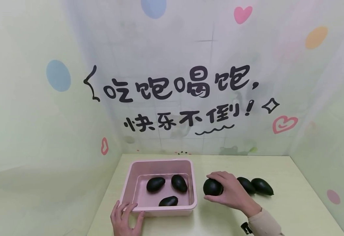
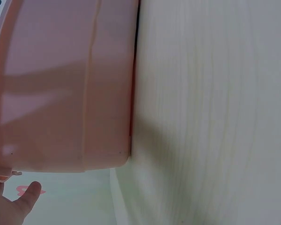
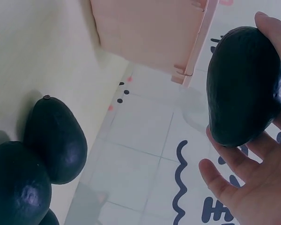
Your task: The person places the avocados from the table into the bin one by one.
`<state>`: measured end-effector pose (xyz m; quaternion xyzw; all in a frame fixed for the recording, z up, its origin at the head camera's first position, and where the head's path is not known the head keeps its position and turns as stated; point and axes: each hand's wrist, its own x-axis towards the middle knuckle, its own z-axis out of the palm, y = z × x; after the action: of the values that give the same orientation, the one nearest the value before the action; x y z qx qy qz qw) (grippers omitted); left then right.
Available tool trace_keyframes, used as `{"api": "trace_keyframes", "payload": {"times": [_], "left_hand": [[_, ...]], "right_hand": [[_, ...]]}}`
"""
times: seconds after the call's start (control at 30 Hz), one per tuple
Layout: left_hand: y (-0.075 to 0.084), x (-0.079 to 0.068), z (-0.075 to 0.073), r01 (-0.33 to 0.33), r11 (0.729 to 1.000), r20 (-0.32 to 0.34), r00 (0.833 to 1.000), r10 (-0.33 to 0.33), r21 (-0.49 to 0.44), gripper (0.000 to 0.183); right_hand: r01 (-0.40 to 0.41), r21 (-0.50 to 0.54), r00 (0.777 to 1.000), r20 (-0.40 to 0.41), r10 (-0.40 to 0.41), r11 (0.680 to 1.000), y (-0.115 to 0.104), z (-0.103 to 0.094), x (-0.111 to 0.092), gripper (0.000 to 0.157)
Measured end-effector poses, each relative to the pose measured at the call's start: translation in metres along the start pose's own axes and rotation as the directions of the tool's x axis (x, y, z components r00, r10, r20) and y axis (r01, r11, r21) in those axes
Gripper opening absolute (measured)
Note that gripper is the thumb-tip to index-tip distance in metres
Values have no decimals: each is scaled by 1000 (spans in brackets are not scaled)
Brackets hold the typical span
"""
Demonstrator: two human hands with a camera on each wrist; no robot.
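Note:
My right hand (image 1: 229, 191) holds a dark avocado (image 1: 212, 187) just right of the pink bin (image 1: 194, 183), thumb and fingers on opposite sides of it. In the right wrist view this avocado (image 3: 243, 86) is raised off the table. Three avocados lie inside the bin: one at the back left (image 1: 155, 184), one at the right (image 1: 179, 183), and one near the front wall (image 1: 169, 201), which partly hides it. My left hand (image 1: 124, 219) rests at the bin's near left corner, fingers over the rim and thumb extended beside the front wall.
More avocados (image 1: 262, 186) lie on the pale wooden table (image 1: 296, 203) right of my right hand; the right wrist view shows three of them, one mostly cut off. Behind the table hangs a printed cloth backdrop (image 1: 166, 144), with cloth on both sides too.

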<state>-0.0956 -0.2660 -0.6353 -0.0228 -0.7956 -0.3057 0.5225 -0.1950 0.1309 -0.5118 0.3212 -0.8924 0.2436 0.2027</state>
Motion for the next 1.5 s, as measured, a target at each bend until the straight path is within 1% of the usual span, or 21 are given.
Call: {"api": "trace_keyframes", "payload": {"times": [0.2,0.37,0.53,0.67,0.9,1.07,1.3,1.5], "left_hand": [[2,2,-1,3,1000,5,1000,-3,-2,59],[6,4,-3,19,1000,32,999,-19,7,60],[6,4,-4,29,1000,46,999,-29,7,60],[5,3,-3,34,999,35,999,-34,1,61],[2,-1,-1,23,1000,12,1000,-23,-5,61],[1,1,-1,17,1000,24,1000,-17,5,61],[1,2,-2,28,1000,39,999,-28,4,61],[1,2,-1,-1,1000,24,1000,1,18,60]], "right_hand": [[30,5,1000,1,-30,1000,-2,0,4,65],[36,9,999,-4,-36,999,-4,-1,5,64],[56,14,998,-10,-56,998,-5,1,8,65],[57,12,998,8,-57,998,-7,2,10,65],[54,24,997,51,-55,998,-13,2,18,65],[86,24,995,41,-87,996,-15,4,23,65],[124,48,992,24,-126,991,-19,7,29,68],[137,65,990,34,-140,988,-22,13,33,69]]}}
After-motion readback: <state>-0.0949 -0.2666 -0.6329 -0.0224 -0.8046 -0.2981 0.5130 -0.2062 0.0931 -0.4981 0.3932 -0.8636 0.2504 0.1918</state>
